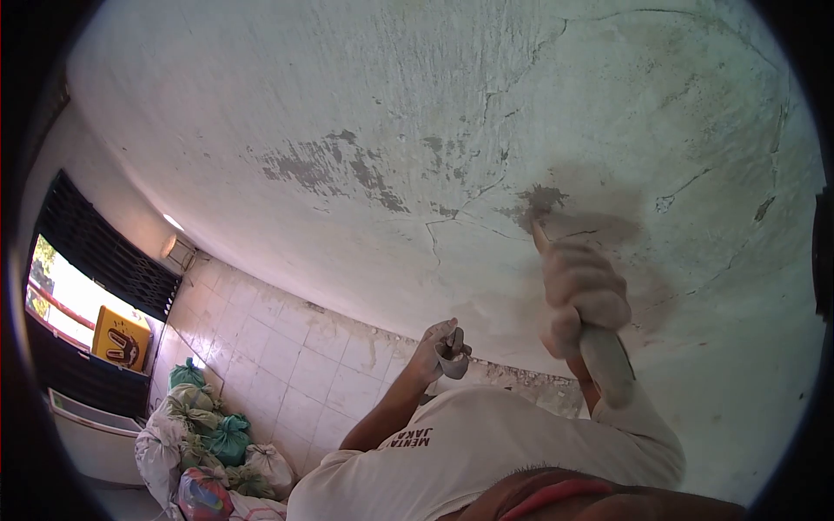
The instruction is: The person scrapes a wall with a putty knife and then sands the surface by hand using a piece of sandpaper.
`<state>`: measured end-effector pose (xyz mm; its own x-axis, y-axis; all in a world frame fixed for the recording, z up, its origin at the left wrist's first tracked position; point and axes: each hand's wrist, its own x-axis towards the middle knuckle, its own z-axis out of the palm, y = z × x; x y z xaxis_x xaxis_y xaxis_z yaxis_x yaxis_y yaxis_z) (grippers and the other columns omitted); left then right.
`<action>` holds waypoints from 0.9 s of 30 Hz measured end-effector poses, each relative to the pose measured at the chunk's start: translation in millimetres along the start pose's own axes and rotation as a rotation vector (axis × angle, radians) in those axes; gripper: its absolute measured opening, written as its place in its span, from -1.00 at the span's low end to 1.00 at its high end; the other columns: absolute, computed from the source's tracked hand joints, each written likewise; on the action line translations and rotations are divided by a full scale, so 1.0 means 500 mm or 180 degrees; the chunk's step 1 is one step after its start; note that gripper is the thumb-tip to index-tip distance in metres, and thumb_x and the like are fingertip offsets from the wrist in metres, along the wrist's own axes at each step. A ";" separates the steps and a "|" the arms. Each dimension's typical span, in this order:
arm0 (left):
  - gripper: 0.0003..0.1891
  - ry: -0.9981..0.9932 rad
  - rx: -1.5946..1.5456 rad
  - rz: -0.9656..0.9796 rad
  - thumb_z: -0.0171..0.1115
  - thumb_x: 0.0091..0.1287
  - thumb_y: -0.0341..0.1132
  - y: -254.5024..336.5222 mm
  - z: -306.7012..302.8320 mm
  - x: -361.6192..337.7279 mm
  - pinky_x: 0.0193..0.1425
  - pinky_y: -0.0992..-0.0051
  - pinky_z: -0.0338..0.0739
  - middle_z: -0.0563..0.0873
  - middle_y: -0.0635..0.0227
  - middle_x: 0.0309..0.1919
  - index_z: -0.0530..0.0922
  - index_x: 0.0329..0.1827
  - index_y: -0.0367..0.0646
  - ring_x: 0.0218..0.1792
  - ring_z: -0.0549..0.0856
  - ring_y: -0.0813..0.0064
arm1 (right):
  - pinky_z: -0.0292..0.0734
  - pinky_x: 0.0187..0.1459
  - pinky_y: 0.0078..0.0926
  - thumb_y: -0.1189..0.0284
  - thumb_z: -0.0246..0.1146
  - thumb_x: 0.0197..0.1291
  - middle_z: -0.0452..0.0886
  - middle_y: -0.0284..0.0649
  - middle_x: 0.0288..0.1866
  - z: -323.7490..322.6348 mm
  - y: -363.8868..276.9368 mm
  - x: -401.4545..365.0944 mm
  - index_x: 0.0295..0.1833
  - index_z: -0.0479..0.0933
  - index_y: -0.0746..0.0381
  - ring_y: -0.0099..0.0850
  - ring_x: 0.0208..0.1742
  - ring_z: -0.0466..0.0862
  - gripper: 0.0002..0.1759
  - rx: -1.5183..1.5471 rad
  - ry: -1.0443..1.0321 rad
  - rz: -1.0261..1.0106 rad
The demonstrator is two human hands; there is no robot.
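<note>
My right hand (586,295) is closed in a fist around a tool with a thick, dusty grey handle (610,369). The tool's narrow front end (539,236) meets the cracked white wall (347,252) at a dark, bare patch (542,200); its exact shape is blurred. Lower and to the left, my left hand (437,349) is raised with curled fingers around a small, curved grey piece (453,365), whose kind I cannot make out. It is apart from the wall.
Flaked grey patches (339,169) and long cracks run across the wall. Pale tiles (304,356) cover the floor at lower left. Several tied sacks (208,417) are heaped there, near a yellow box (122,339) and a dark folding grille (104,247).
</note>
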<state>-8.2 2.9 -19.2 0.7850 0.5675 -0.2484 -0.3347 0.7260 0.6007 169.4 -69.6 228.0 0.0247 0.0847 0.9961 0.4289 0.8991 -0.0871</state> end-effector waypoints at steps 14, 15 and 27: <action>-0.58 -0.0018 0.0025 -0.0031 0.05 0.50 -0.06 -0.002 -0.001 -0.003 -0.12 0.27 0.60 0.44 0.43 -0.67 0.36 -0.55 -0.04 -0.56 0.56 0.41 | 0.37 -0.53 -0.32 0.50 0.29 0.22 0.40 -0.30 -0.57 -0.030 -0.007 -0.025 -0.41 0.30 0.22 -0.34 -0.57 0.42 -0.72 -0.0206 -0.0294 0.0207; -0.58 -0.0001 0.0018 -0.0074 0.05 0.50 -0.06 -0.006 -0.002 -0.003 -0.12 0.27 0.60 0.44 0.43 -0.67 0.36 -0.55 -0.03 -0.55 0.56 0.40 | 0.37 -0.52 -0.32 0.51 0.28 0.21 0.40 -0.29 -0.57 -0.027 0.006 -0.027 -0.41 0.29 0.22 -0.33 -0.58 0.41 -0.73 -0.0073 -0.0250 0.0203; -0.50 -0.0092 -0.0097 0.0024 -0.04 0.52 0.05 -0.036 -0.008 -0.003 -0.15 0.25 0.57 0.42 0.43 -0.69 0.35 -0.58 -0.02 -0.58 0.52 0.37 | 0.22 -0.64 -0.44 0.60 0.25 0.14 0.34 -0.30 -0.64 -0.011 -0.003 -0.001 -0.46 0.23 0.22 -0.37 -0.66 0.34 -0.70 0.0520 -0.0442 -0.0288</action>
<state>-5.5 -9.4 -32.6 0.7970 0.5618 -0.2216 -0.3561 0.7335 0.5789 173.6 -73.2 227.5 -0.1366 0.0486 0.9894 0.2716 0.9624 -0.0098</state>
